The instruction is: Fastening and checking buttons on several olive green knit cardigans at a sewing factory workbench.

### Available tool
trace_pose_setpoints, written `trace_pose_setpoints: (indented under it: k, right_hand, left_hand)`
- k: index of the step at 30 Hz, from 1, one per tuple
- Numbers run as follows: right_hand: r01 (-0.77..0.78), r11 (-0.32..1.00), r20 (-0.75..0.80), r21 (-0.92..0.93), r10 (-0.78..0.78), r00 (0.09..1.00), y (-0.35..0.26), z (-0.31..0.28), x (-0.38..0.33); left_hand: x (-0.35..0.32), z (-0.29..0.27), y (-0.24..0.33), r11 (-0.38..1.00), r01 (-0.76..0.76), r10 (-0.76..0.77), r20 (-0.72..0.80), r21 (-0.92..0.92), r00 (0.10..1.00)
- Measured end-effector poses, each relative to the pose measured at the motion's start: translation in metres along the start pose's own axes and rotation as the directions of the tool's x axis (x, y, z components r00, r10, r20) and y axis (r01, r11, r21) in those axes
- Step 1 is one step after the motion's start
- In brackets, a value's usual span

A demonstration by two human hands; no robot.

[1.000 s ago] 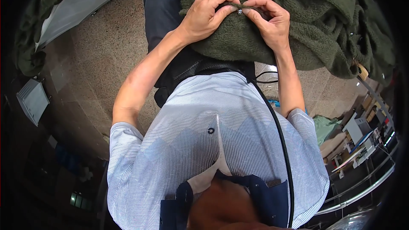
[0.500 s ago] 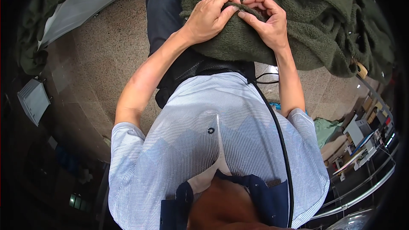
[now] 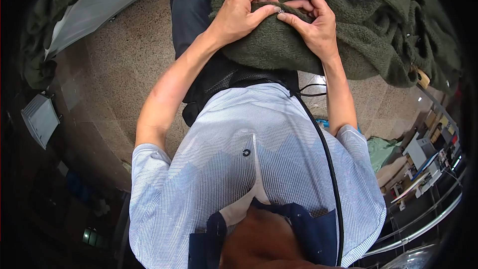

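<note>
Top middle of the frame, both hands are bunched up on a dark green fleece garment (image 3: 279,45) that's heaped across the upper part of the picture and spills toward the upper right. The left hand (image 3: 244,15) is curled over a fold of the fleece, fingers bent and thumb pressing in, so it's closed on the fabric. The right hand (image 3: 311,22) sits just beside it, fingertips pinched on the same fold, with a tiny silvery bit (image 3: 280,11) right where the two hands meet; too small to tell what it is. Below them is the person's pale striped shirt (image 3: 249,169) with a black cord (image 3: 326,154) running down the right side. Speckled stone floor (image 3: 124,69) on the left.
</note>
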State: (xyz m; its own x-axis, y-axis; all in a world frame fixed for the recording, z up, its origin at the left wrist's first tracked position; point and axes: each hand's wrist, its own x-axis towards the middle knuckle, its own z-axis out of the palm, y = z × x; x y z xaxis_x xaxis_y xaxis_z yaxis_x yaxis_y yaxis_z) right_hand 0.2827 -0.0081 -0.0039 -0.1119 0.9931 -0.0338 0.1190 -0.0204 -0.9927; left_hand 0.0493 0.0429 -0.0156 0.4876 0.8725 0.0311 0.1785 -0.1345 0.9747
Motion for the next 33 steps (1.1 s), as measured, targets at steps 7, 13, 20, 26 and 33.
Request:
trace_pose_setpoints:
  k: [7, 13, 20, 26, 33]
  right_hand:
    - [0.085, 0.864, 0.078, -0.497, -0.053, 0.996, -0.036, -0.012, -0.010]
    - [0.139, 0.738, 0.270, -0.661, 0.061, 0.961, -0.062, -0.049, -0.030]
    - [0.110, 0.762, 0.029, -0.639, -0.120, 0.992, -0.065, -0.042, -0.038]
    - [0.183, 0.551, -0.064, -0.814, -0.399, 0.915, -0.048, -0.026, -0.009]
    - [0.406, 0.249, 0.250, -0.879, -0.484, 0.839, -0.037, -0.029, 0.057]
  left_hand:
    - [-0.004, -0.007, -0.003, 0.917, -0.220, 0.243, -0.027, 0.332, 0.970]
    - [-0.012, -0.017, -0.001, 0.832, -0.306, 0.345, 0.001, 0.462, 0.939]
    - [-0.010, -0.005, 0.026, 0.572, -0.467, 0.532, 0.129, 0.674, 0.837]
    - [-0.019, 0.030, 0.034, 0.577, -0.441, 0.497, 0.133, 0.687, 0.857]
    - [-0.020, 0.028, 0.028, 0.734, -0.315, 0.425, -0.046, 0.602, 0.904]
